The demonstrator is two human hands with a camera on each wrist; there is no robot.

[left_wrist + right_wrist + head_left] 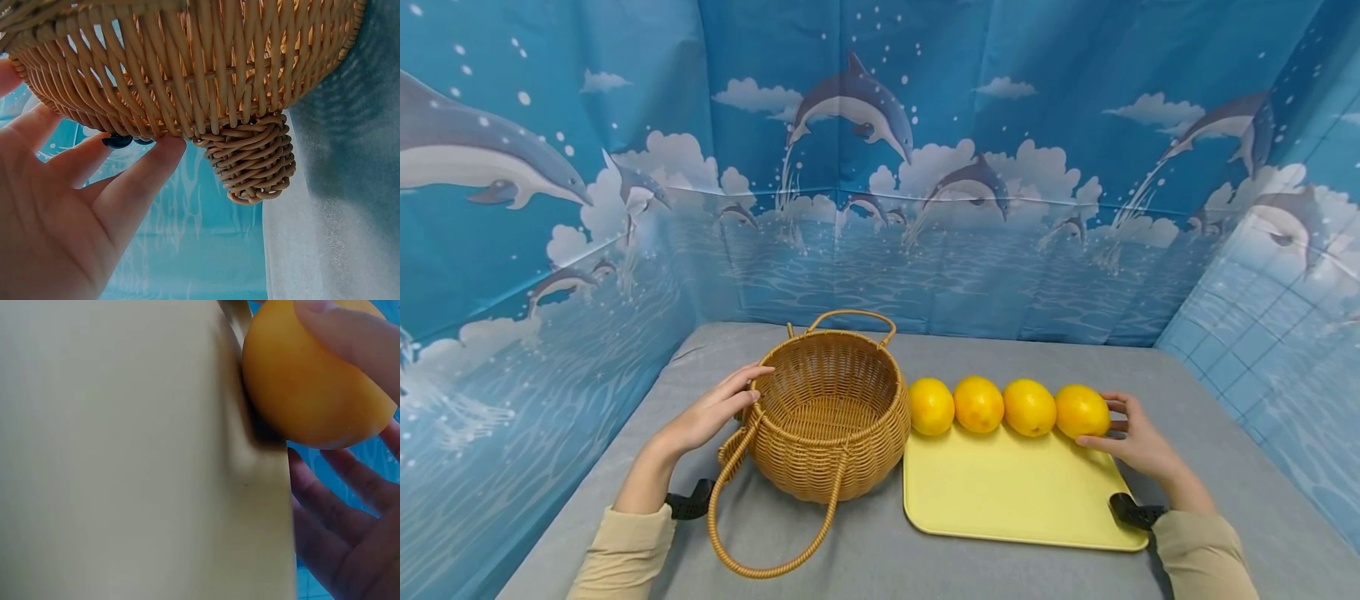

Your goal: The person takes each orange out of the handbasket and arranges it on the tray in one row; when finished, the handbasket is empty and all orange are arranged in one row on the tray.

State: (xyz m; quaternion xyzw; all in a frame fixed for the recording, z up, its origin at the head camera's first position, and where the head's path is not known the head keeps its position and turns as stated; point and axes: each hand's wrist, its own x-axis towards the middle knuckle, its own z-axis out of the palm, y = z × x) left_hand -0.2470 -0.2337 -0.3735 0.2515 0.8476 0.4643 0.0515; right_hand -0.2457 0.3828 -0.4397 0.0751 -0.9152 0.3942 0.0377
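Note:
A round wicker basket (820, 462) stands on the grey cloth, its mouth upward. At its left rim rests my left hand (713, 410), the fingers fairly straight; in the left wrist view the thumb (153, 169) touches the woven side beside a small wicker knob (253, 162). Several oranges line the back edge of a yellow tray (1007, 492). Around the rightmost orange (1082, 410) curls my right hand (1138, 437), thumb in front and fingers on the far side. That orange (312, 375) sits at the tray's edge in the right wrist view.
One basket handle (775, 571) hangs down toward the front; the other handle (853, 313) stands up at the back. The leftmost orange (932, 407) is close beside the basket. A blue dolphin-print curtain (880, 250) encloses the back and sides.

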